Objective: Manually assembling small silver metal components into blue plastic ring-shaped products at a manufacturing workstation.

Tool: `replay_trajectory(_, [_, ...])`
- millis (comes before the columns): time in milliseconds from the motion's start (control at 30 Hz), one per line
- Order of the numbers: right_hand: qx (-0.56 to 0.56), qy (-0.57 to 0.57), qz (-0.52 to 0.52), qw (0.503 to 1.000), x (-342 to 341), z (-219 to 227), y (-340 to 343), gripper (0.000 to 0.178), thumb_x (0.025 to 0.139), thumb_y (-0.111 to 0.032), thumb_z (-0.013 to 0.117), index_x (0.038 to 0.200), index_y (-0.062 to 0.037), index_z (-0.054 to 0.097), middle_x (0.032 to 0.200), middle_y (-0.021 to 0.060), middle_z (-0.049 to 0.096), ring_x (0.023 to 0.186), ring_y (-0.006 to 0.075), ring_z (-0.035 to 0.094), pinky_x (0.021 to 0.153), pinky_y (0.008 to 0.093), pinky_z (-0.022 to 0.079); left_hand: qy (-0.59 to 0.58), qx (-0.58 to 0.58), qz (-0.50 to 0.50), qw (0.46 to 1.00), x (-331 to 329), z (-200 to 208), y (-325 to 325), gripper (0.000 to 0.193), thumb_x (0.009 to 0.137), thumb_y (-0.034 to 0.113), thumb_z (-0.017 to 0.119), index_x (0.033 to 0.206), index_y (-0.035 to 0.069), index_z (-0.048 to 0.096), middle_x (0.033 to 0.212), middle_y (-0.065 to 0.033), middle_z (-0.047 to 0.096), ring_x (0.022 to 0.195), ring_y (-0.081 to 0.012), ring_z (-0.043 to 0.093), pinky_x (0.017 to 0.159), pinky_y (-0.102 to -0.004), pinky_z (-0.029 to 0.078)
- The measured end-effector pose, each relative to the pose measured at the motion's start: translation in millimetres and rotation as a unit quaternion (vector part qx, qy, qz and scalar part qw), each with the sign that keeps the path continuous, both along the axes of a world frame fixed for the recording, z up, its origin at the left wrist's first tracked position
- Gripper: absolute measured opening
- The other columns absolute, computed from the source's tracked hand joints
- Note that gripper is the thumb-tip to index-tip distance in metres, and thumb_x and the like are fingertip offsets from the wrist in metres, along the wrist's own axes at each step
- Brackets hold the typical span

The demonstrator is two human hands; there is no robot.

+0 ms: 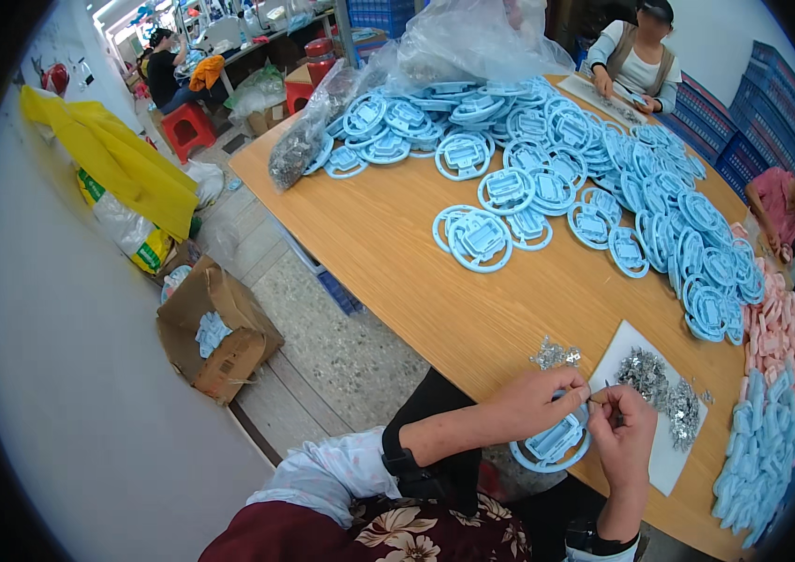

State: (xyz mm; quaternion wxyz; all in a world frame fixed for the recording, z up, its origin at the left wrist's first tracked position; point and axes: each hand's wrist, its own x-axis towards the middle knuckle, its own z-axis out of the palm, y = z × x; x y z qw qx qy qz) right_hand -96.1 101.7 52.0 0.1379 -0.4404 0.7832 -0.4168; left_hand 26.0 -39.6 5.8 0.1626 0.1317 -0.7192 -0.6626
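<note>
From my remote seat I see the light-blue ring-shaped part (555, 438) right below both hands, at the near edge of the wooden table (397, 253). The left hand (544, 398) and the right hand (624, 431) have their fingers curled narrow, fingertips nearly meeting over the ring's upper edge; I can't tell what is pinched between them, or which hand bears the ring. It looks like moulded plastic, so I judge it light and fairly stiff, smooth enough to slide a little, with its thin rim the weaker spot. I'd take hold at the outer rim and steady the blocky middle. The silvery metal pieces (643, 373) heaped on the white board (616, 351) beside the right hand look tiny, hard and thin, likely slippery; I'd pinch them singly by their edges.
</note>
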Motion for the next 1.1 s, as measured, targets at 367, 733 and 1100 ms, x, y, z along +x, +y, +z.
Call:
replay_trajectory(367, [-0.025,-0.173,-0.005,0.985,-19,-11,35,0.007,0.084,-0.002,0.069,0.086,0.0024,0.063,0.07,-0.0021,0.055,0.066,0.0044,0.046,0.059,0.0225,0.039,0.041,-0.149,-0.006,0.988,-8,14,16,0.017,0.098,0.023,0.061,0.102,0.006,0.064,0.078,-0.0156,0.066,0.072,-0.0359,0.065,0.064,-0.0417,0.05])
replay_trajectory(733, [0.001,-0.311,-0.012,0.95,-24,-13,51,0.006,0.089,-0.007,0.064,0.085,-0.0023,0.062,0.077,-0.0068,0.055,0.071,0.0025,0.046,0.063,0.0202,0.038,0.008,-0.187,-0.05,0.981,-12,18,17,0.016,0.097,0.019,0.059,0.105,0.006,0.064,0.079,-0.0159,0.066,0.074,-0.0316,0.066,0.067,-0.0416,0.05])
replay_trajectory(1100, [-0.066,-0.231,-0.026,0.97,-9,-19,46,0.008,0.089,-0.007,0.066,0.093,-0.0006,0.063,0.076,-0.0071,0.049,0.07,0.0027,0.043,0.062,0.0208,0.037,-0.061,0.043,-0.022,0.997,-4,-5,10,0.024,0.101,0.01,0.046,0.117,0.001,0.062,0.101,-0.0031,0.066,0.093,-0.0085,0.061,0.082,-0.0261,0.051])
